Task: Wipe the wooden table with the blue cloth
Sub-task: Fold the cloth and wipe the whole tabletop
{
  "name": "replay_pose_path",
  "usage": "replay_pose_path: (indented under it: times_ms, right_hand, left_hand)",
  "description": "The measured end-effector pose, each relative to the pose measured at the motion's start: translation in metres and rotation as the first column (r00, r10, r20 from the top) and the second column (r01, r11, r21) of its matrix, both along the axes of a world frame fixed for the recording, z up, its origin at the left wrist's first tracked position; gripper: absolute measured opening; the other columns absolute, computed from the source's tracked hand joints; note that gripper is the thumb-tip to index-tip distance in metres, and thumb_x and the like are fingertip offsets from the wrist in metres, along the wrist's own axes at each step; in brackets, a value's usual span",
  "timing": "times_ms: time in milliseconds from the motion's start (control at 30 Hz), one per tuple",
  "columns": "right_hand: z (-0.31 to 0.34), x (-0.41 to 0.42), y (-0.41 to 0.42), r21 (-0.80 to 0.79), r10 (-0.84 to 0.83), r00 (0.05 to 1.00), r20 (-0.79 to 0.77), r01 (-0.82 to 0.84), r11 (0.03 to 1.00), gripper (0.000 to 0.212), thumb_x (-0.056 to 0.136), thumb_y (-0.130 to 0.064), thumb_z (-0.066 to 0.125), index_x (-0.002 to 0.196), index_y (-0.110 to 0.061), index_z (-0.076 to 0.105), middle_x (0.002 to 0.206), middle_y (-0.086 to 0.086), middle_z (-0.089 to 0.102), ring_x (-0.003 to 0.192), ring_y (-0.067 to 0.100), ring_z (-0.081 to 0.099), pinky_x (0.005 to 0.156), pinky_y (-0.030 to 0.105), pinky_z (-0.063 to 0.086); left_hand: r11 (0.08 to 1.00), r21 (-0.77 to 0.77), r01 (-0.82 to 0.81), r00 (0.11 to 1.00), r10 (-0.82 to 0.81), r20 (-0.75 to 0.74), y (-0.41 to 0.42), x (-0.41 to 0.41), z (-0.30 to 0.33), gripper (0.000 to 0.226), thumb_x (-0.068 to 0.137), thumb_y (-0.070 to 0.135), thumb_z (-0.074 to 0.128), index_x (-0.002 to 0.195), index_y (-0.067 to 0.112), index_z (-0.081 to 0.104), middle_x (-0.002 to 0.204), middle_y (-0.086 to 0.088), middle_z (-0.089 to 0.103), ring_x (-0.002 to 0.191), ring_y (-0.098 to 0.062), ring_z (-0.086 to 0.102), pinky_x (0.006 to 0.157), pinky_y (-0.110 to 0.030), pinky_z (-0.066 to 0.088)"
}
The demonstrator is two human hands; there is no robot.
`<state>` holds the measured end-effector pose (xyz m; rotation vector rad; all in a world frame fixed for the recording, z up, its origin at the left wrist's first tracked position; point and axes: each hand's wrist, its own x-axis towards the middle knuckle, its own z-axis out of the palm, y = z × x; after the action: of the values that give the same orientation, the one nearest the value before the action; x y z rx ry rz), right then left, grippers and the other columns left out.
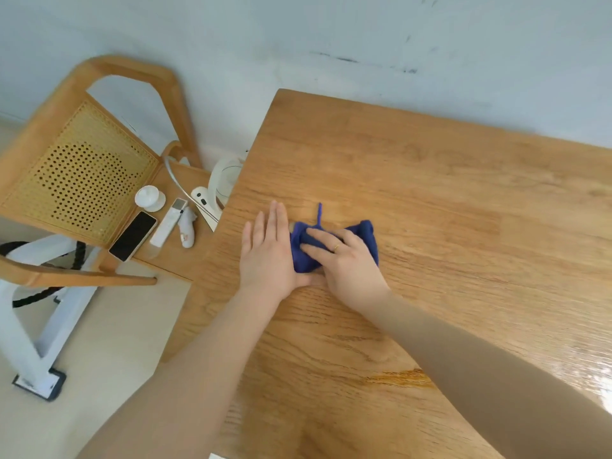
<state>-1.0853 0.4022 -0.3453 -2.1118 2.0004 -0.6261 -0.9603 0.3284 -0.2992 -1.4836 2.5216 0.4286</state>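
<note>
A bunched blue cloth [364, 235] with a thin loop sticking up lies on the wooden table [447, 193], near its left edge. My right hand [347, 263] lies on top of the cloth, fingers spread and pressing it down; a ring shows on one finger. My left hand [268, 250] rests flat on the table just left of the cloth, fingers straight and together, its inner edge against the cloth.
A wooden chair [76, 180] with a cane back stands left of the table; on its seat lie a phone [133, 235], a white remote [167, 223], a small white lid [149, 197] and a white kettle [225, 182]. A white frame [36, 326] stands on the floor. A wall runs behind.
</note>
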Motion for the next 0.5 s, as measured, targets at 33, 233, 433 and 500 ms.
replay_pose_path:
  times_ms: [33, 233, 433, 500]
  right_hand:
    - [0.002, -0.004, -0.009, -0.018, -0.02, 1.0, -0.003, 0.02, 1.0, 0.03, 0.078, -0.015, 0.055, 0.104, -0.012, 0.07, 0.118, 0.012, 0.065, 0.093, 0.038, 0.062, 0.08, 0.046, 0.051]
    - [0.01, -0.021, -0.089, -0.022, -0.424, 0.904, -0.055, 0.423, 0.906, 0.038, 0.08, 0.001, 0.047, 0.111, -0.009, 0.066, 0.124, 0.018, 0.059, 0.101, 0.043, 0.054, 0.089, 0.046, 0.043]
    - [0.004, 0.028, -0.072, -0.07, -0.349, 0.936, -0.046, 0.345, 0.936, 0.041, 0.076, -0.003, 0.039, 0.105, -0.009, 0.067, 0.118, 0.016, 0.063, 0.094, 0.04, 0.058, 0.081, 0.048, 0.048]
    - [0.003, 0.058, -0.049, -0.058, -0.259, 0.966, -0.01, 0.258, 0.965, 0.044, 0.076, -0.008, 0.035, 0.105, -0.011, 0.068, 0.118, 0.013, 0.063, 0.095, 0.039, 0.058, 0.081, 0.049, 0.049]
  left_hand:
    - [1.0, 0.02, 0.0, 1.0, 0.001, -0.027, -0.001, 0.002, -0.002, 0.142, 0.052, 0.078, 0.065, 0.146, 0.008, -0.015, 0.157, -0.005, -0.012, 0.146, -0.02, -0.004, 0.116, -0.037, -0.003]
    - [0.986, -0.003, 0.167, 0.955, -0.162, -0.25, -0.025, 0.03, -0.006, 0.123, 0.069, 0.065, 0.064, 0.147, 0.009, -0.013, 0.158, -0.004, 0.0, 0.145, -0.014, -0.002, 0.114, -0.029, -0.007]
    - [0.974, 0.048, 0.221, 0.973, -0.216, -0.083, -0.073, 0.081, 0.001, 0.117, 0.069, 0.068, 0.061, 0.149, 0.011, -0.003, 0.158, -0.004, -0.008, 0.145, -0.017, -0.004, 0.116, -0.034, -0.003]
    - [0.961, 0.09, 0.261, 0.965, -0.26, -0.026, -0.075, 0.086, 0.002, 0.12, 0.066, 0.07, 0.062, 0.149, 0.01, -0.001, 0.158, -0.005, -0.009, 0.145, -0.019, 0.001, 0.118, -0.034, 0.004]
